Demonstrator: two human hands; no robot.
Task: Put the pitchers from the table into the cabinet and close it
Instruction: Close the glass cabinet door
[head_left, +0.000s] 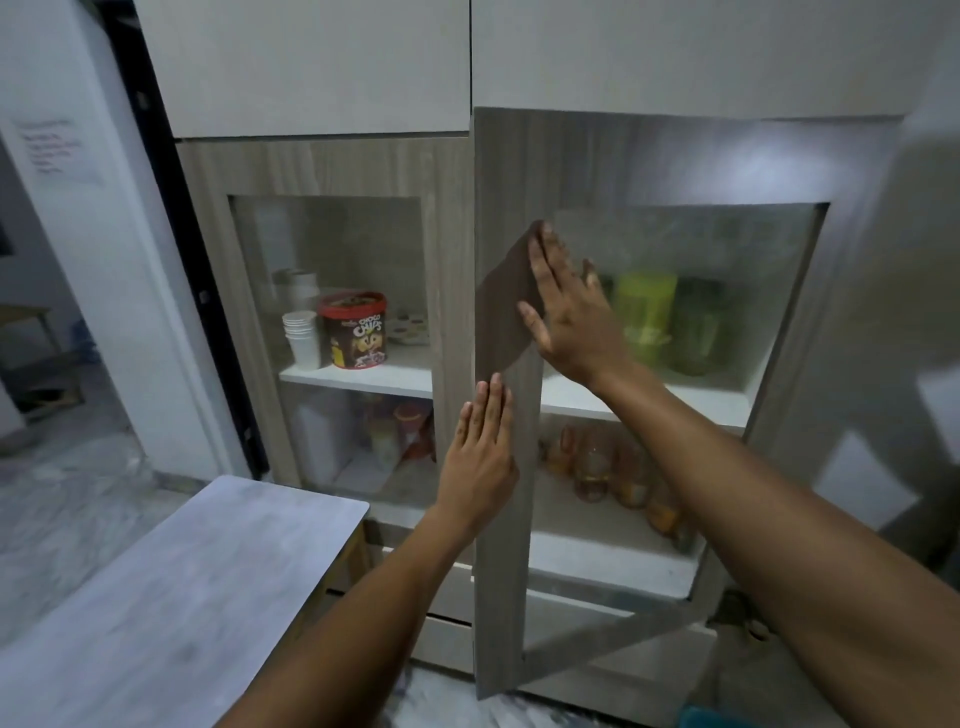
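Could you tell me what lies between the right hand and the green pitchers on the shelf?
The door's glass pane; the right hand lies flat against it, green pitchers behind.

The wood-grain cabinet door (506, 467) is a grey-brown with streaky vertical lines, and the upper cabinet panels (322, 62) are plain off-white. Behind the glass sit two translucent lime-green pitchers (647, 317), a red-lidded brown and yellow cereal tub (354, 330) and stacked white paper cups (302, 338). The counter (171, 597) is mottled pale grey.

green pitchers (670, 322) blurred behind glass door (675, 249), wall note (52, 150) unreadable
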